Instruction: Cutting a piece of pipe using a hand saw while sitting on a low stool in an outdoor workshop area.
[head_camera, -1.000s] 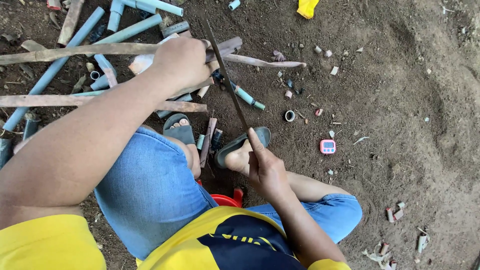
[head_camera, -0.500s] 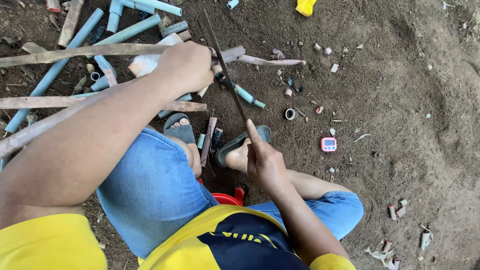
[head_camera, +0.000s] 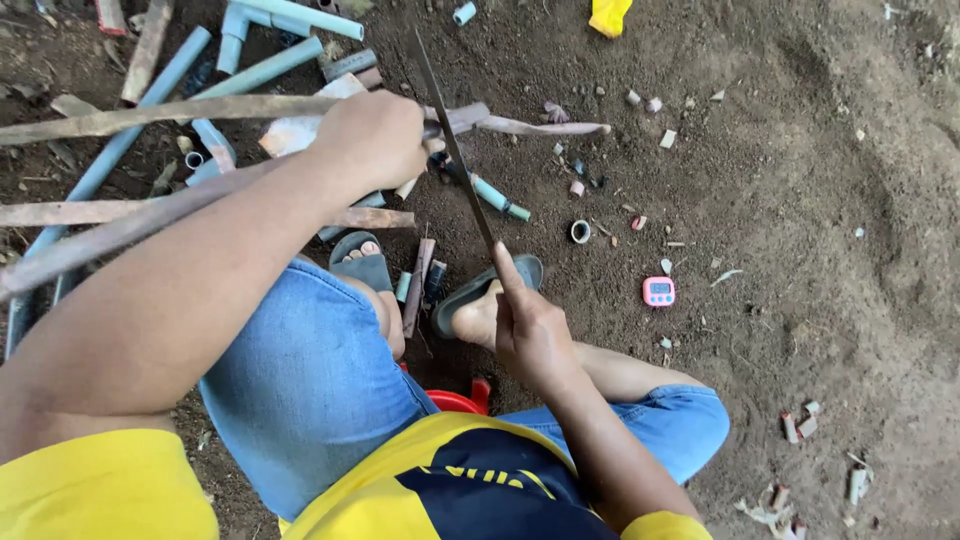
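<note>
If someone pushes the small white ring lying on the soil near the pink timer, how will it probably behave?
The white ring looks like a thin slice of pipe, so it is probably light and stiff. It lies flat on loose soil, so a push would likely slide it, not roll it. Set on edge, it could roll.

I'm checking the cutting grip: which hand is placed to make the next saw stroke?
Right. The right hand grips the thin saw blade, while the left hand holds down the pipe.
</note>
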